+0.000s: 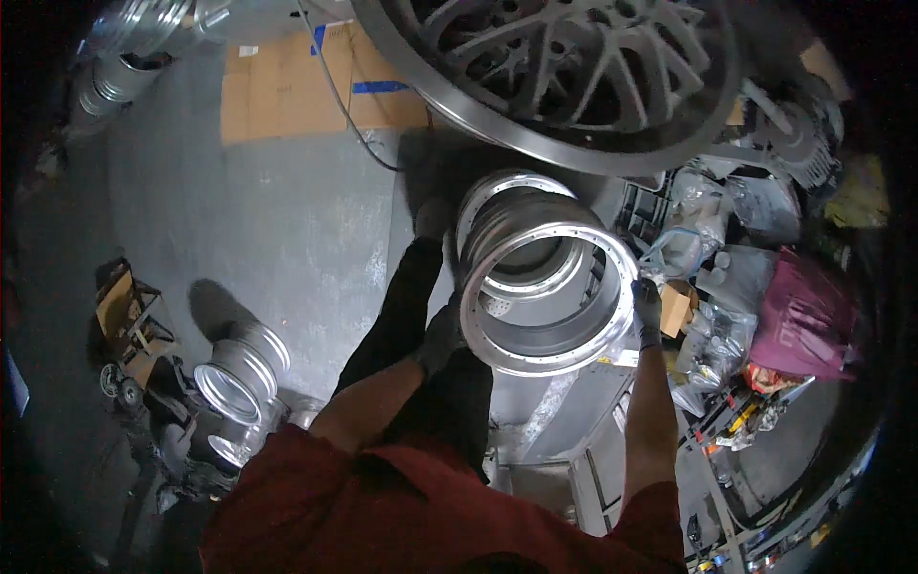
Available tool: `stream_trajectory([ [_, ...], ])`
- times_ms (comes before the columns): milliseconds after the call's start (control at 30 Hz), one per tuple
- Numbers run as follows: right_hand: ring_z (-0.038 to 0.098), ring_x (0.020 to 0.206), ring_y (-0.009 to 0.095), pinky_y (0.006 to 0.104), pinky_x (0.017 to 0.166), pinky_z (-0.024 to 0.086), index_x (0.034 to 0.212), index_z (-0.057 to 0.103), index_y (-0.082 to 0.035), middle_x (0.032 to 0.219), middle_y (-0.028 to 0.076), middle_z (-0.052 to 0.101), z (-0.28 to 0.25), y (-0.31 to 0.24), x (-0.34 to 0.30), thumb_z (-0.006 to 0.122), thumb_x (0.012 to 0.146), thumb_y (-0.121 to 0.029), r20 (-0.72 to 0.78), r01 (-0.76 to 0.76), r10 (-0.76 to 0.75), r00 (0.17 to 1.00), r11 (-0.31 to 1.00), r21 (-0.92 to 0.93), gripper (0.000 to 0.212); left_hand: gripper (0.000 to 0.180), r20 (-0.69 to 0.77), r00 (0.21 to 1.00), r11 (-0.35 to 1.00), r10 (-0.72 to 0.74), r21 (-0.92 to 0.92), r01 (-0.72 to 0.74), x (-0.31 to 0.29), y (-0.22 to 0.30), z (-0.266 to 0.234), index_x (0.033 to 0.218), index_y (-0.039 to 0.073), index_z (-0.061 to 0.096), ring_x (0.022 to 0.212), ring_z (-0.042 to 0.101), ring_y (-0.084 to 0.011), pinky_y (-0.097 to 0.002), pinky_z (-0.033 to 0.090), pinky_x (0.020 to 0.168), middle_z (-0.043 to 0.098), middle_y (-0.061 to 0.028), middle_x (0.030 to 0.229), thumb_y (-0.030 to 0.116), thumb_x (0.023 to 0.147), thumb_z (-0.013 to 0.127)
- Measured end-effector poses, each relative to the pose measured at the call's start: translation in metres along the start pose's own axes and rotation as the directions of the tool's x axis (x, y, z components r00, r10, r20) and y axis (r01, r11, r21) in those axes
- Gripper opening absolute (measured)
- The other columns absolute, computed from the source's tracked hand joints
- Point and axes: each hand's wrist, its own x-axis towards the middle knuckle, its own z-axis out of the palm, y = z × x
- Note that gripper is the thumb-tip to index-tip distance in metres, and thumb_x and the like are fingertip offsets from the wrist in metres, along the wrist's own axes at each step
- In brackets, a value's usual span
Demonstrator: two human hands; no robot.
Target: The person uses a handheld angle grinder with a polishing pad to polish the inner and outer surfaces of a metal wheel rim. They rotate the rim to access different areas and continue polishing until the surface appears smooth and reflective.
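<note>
My left hand (440, 340) and my right hand (647, 311), both in dark gloves, grip a silver wheel rim barrel (535, 362) from its two sides. It is an open hoop with small holes around its lip, and its centre has no spokes. The left hand is partly in shadow against my dark trousers, and its fingertips are hidden by the barrel. Right-hand fingers curl over the outer edge. Just beyond the held barrel, and partly covered by it, is a second silver rim (513, 182).
A large grey spoked wheel (574, 139) looms at the top. Flattened cardboard (287, 86) lies on the floor beside a cable (344, 110). More silver rims (253, 364) and a small wheeled stand (134, 325) are left. Bagged parts (698, 206) and a maroon bag (803, 316) crowd the right.
</note>
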Motion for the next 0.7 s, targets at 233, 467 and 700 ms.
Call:
stream_trajectory([
  [233,0.068,0.121,0.041,0.0459,0.099,0.053,0.136,0.068,-0.002,0.129,0.024,0.073,0.041,-0.048,0.077,0.06,0.108,-0.042,0.173,-0.327,0.292,0.941,0.915,0.234,0.049,0.046,0.152,0.792,0.511,-0.592,-0.689,0.514,0.043,-0.017,0.003,0.133,0.008,0.056,0.125,0.065,-0.0359,-0.0539,0.055,0.106,0.064,-0.0169,0.132,0.04,0.102,0.067],
  [467,0.065,0.122,0.05,0.0509,0.104,0.05,0.132,0.068,0.002,0.127,0.031,0.071,0.063,-0.038,0.1,0.051,0.111,-0.038,0.281,-0.421,0.374,0.884,0.898,0.129,0.048,0.07,0.055,0.76,0.51,-0.647,-0.71,0.486,0.052,-0.034,0.018,0.14,0.011,0.053,0.129,0.062,-0.0369,-0.0537,0.05,0.11,0.061,-0.0182,0.142,0.07,0.105,0.046],
  [700,0.065,0.122,0.048,0.0501,0.104,0.05,0.132,0.068,0.002,0.128,0.03,0.071,0.07,-0.028,0.105,0.052,0.111,-0.038,0.27,-0.397,0.36,0.893,0.912,0.098,0.048,0.08,0.059,0.704,0.409,-0.708,-0.779,0.476,0.072,0.012,0.007,0.151,0.012,0.048,0.137,0.058,-0.0375,-0.058,0.044,0.115,0.058,-0.016,0.151,0.075,0.103,0.044],
])
